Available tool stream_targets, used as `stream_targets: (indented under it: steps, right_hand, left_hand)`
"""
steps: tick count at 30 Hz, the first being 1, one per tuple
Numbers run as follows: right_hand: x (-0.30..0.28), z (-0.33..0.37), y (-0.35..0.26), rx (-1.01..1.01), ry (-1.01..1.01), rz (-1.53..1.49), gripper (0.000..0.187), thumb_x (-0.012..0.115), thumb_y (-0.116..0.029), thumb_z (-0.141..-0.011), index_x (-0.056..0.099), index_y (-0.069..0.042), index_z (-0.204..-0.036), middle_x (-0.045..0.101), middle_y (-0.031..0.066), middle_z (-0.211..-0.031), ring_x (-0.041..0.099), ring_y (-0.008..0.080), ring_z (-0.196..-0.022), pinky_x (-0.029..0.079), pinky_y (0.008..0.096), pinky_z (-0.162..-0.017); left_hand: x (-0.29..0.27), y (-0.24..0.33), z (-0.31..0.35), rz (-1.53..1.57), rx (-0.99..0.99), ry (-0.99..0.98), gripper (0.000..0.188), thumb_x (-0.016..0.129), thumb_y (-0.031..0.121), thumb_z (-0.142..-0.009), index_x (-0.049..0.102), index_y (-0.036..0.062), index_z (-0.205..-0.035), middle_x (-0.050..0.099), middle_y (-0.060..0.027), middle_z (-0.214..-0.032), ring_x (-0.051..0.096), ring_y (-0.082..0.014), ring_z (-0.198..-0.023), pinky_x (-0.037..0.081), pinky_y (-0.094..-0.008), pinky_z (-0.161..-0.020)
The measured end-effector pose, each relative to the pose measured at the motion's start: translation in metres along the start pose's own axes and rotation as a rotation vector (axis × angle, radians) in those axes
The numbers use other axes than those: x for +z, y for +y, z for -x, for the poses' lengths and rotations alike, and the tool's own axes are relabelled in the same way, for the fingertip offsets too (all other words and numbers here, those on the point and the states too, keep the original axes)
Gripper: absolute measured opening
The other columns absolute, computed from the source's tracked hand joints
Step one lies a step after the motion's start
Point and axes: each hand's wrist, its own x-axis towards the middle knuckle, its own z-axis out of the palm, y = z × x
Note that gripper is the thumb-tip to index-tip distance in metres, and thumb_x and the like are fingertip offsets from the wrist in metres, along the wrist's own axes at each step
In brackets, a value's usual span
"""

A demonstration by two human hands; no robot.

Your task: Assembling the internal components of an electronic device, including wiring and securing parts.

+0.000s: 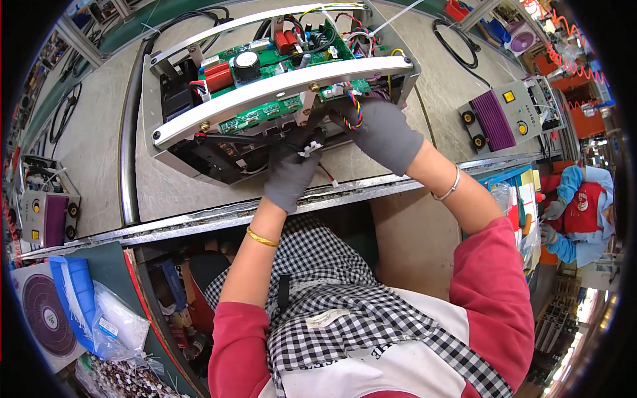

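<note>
An opened electrical power unit (pixel 279 93) with pale metal rails stands on the metal-topped bench before me. Green circuit boards (pixel 255 119), red components and a round black part fill it. At its near side, my left hand (pixel 292 166) in a grey glove is closed, with a small white plug (pixel 310 149) at its thumb side. Just right of it, my gloved right hand (pixel 385 132) bends its fingers in under the near rail. A twist of red, yellow and blue wires (pixel 357 109) loops at those fingers. The fingertips of both hands are partly hidden among dark cables.
Purple-sided power units stand at the right (pixel 494 123) and left (pixel 50 209) of the bench. Black cables lie coiled behind. Lower left are a blue bin (pixel 71 295), a fan panel (pixel 46 312) and bagged parts. A co-worker (pixel 580 205) with blue sleeves is at right.
</note>
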Motion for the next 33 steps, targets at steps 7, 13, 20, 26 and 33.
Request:
stream_targets:
  steps: [7, 13, 20, 26, 33]
  right_hand:
    - [-0.002, 0.002, -0.005, -0.001, 0.071, -0.033, 0.015, 0.065, -0.009, -0.087, 0.074, -0.007, -0.099, 0.073, 0.0154, -0.082, 0.072, 0.0361, -0.074, 0.057, 0.0467, -0.062]
    - [0.004, 0.004, -0.005, -0.086, 0.198, -0.062, 0.023, 0.064, -0.008, -0.088, 0.071, -0.007, -0.110, 0.073, 0.0164, -0.091, 0.071, 0.0363, -0.078, 0.057, 0.0459, -0.065]
    - [0.002, 0.011, -0.005, 0.021, 0.322, -0.125, 0.020, 0.064, -0.008, -0.089, 0.066, -0.005, -0.109, 0.072, 0.0176, -0.088, 0.071, 0.0361, -0.076, 0.057, 0.0446, -0.063]
    - [-0.002, 0.011, -0.003, -0.123, 0.145, 0.010, 0.017, 0.064, -0.008, -0.088, 0.066, -0.006, -0.105, 0.071, 0.0165, -0.084, 0.071, 0.0338, -0.074, 0.057, 0.0432, -0.062]
    - [0.002, 0.006, 0.005, -0.139, 0.053, -0.001, 0.010, 0.063, -0.007, -0.087, 0.070, -0.006, -0.093, 0.071, 0.0148, -0.080, 0.072, 0.0333, -0.072, 0.057, 0.0434, -0.060]
  left_hand:
    - [0.001, -0.003, -0.002, -0.034, 0.074, 0.037, 0.047, 0.068, 0.004, -0.087, 0.070, 0.0086, -0.134, 0.076, -0.0158, -0.105, 0.074, -0.0259, -0.090, 0.057, -0.0352, -0.081]
    - [0.002, -0.008, -0.003, -0.067, 0.113, 0.049, 0.045, 0.070, 0.007, -0.088, 0.071, 0.0113, -0.133, 0.076, -0.0171, -0.103, 0.074, -0.0276, -0.088, 0.057, -0.0370, -0.080]
    - [0.004, -0.009, -0.004, -0.078, 0.125, 0.070, 0.047, 0.071, 0.009, -0.087, 0.072, 0.0126, -0.134, 0.076, -0.0180, -0.101, 0.074, -0.0304, -0.086, 0.057, -0.0381, -0.078]
    - [0.004, -0.009, -0.003, -0.028, 0.115, 0.062, 0.043, 0.070, 0.007, -0.086, 0.071, 0.0064, -0.129, 0.075, -0.0181, -0.101, 0.074, -0.0310, -0.087, 0.057, -0.0386, -0.078]
    - [0.003, -0.012, -0.002, -0.013, 0.043, 0.024, 0.043, 0.070, 0.005, -0.085, 0.071, 0.0067, -0.128, 0.074, -0.0182, -0.103, 0.074, -0.0313, -0.088, 0.057, -0.0388, -0.078]
